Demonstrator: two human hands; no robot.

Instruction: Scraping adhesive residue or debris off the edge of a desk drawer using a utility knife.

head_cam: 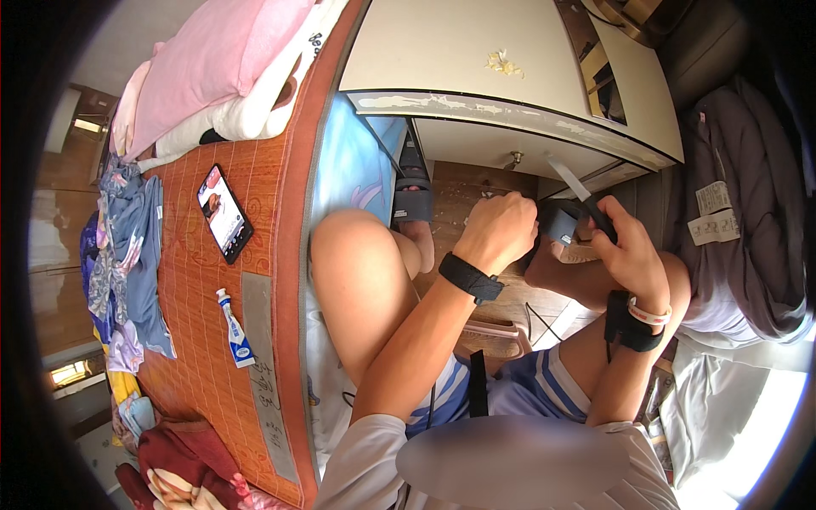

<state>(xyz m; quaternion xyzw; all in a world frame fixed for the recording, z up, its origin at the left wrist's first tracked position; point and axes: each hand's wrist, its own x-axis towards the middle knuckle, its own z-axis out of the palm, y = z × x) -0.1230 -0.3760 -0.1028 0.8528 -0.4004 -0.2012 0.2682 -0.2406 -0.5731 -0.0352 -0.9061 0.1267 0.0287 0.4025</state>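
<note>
My right hand [631, 248] grips the black handle of a knife [570, 178], its flat metal blade pointing up and left towards a cream cabinet front. My left hand [500, 226] is curled into a fist above the floor between my feet. Its palm side is hidden, so anything inside it cannot be seen. Ahead stands a cream desk or cabinet [459, 44], whose front edge [459, 105] has a worn, patchy coating. A small heap of pale yellowish shavings [503, 64] lies on its top. Below that edge is a metal knob [513, 159].
To my left, a bed with a reddish-brown mat [185, 255] holds a lit smartphone [224, 213], a blue-and-white tube [234, 331], a pink pillow [210, 64] and clothes [137, 255]. Dark fabric [746, 210] hangs at the right. Pale bits lie on the wooden floor [456, 185].
</note>
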